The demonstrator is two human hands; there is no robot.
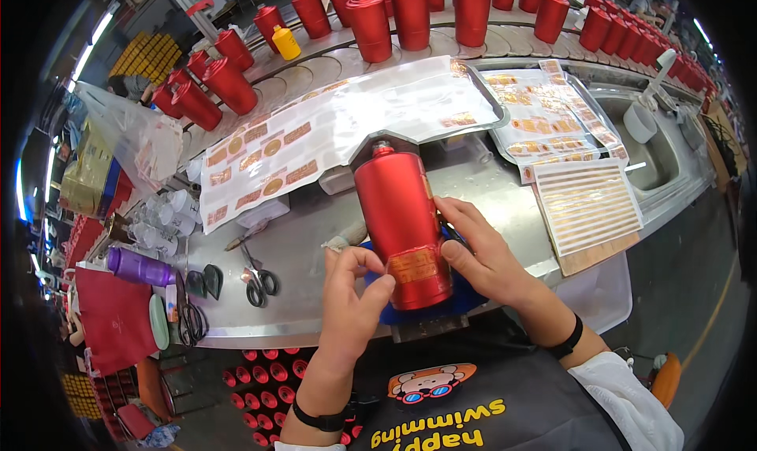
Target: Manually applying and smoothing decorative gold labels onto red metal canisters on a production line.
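A glossy red bottle [394,199] with a narrow neck leans in front of me, its neck pointing away, over a blue rest [467,297]. Near its base a gold-and-red label [414,265] lies on the surface. My right hand [485,254] grips the bottle's right side, its thumb on the front beside the label. At the label's left edge is my left hand [352,297], thumb and forefinger brought together in a pinch. Whether anything is between those fingertips is too small to make out. Behind the bottle lies a long sheet of gold stickers [272,147].
More sticker sheets [544,116] and a striped sheet [587,206] lie to the right, before a sink [658,155]. Scissors [256,281], a purple bottle [140,266] and clear cups [169,214] are on the left. Several red bottles [369,27] line the conveyor [315,66] beyond.
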